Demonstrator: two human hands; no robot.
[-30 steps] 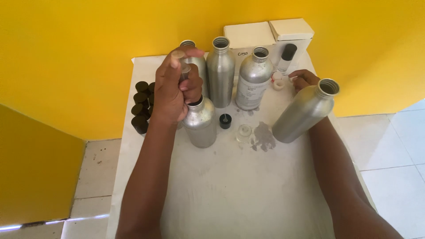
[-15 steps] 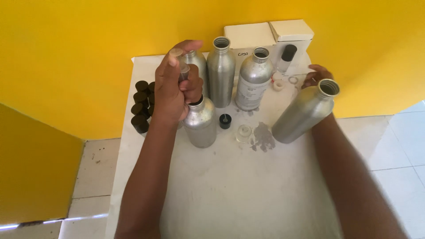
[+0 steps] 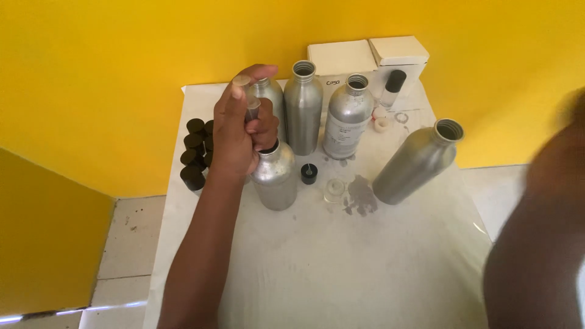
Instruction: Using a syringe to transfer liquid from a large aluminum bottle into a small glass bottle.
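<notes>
My left hand (image 3: 241, 131) is closed around a small clear glass vial (image 3: 246, 91), held just above the neck of a silver aluminium bottle (image 3: 275, 180) that stands on the white table (image 3: 365, 268). Behind it stand three more open silver bottles (image 3: 303, 109). A further silver bottle (image 3: 417, 161) leans at the right with no hand on it. My right arm (image 3: 542, 231) is a dark blur at the right edge. Its hand is too blurred to read.
Several black caps (image 3: 195, 152) are clustered at the table's left edge. A single black cap (image 3: 309, 173), a small clear vial (image 3: 334, 190) and a wet stain (image 3: 361, 198) lie mid-table. Two white boxes (image 3: 365, 56) and a black-capped roll-on bottle (image 3: 393, 90) sit against the yellow wall.
My right hand has let go of the leaning silver bottle and pulled back towards the right edge. My left hand stays over the front bottle with the vial.
</notes>
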